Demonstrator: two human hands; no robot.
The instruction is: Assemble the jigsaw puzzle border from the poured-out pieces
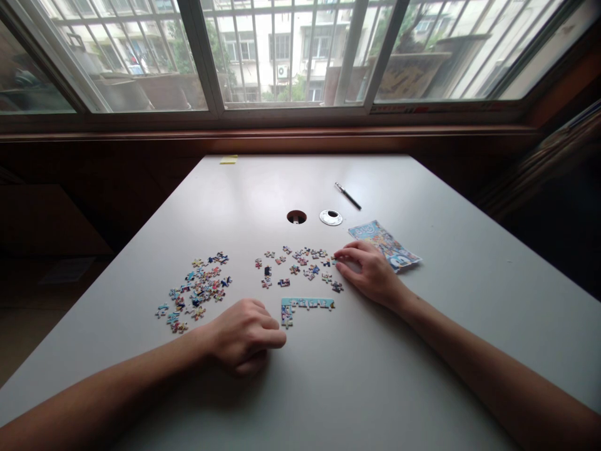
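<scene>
On the white counter (366,376) lie puzzle bits (206,288), a joined corner (307,302), a picture (387,243), pen (349,196), ring (327,220) and note (228,160).

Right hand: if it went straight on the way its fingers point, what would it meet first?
Likely the nearest loose puzzle pieces, just to the left of the right hand, though its height above them is unclear.

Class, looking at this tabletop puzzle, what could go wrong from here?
The left hand is close to the joined puzzle section, so a nudge might break it apart. The loose pieces beyond that section could, if swept away carelessly, drop into the open hole in the table.
</scene>
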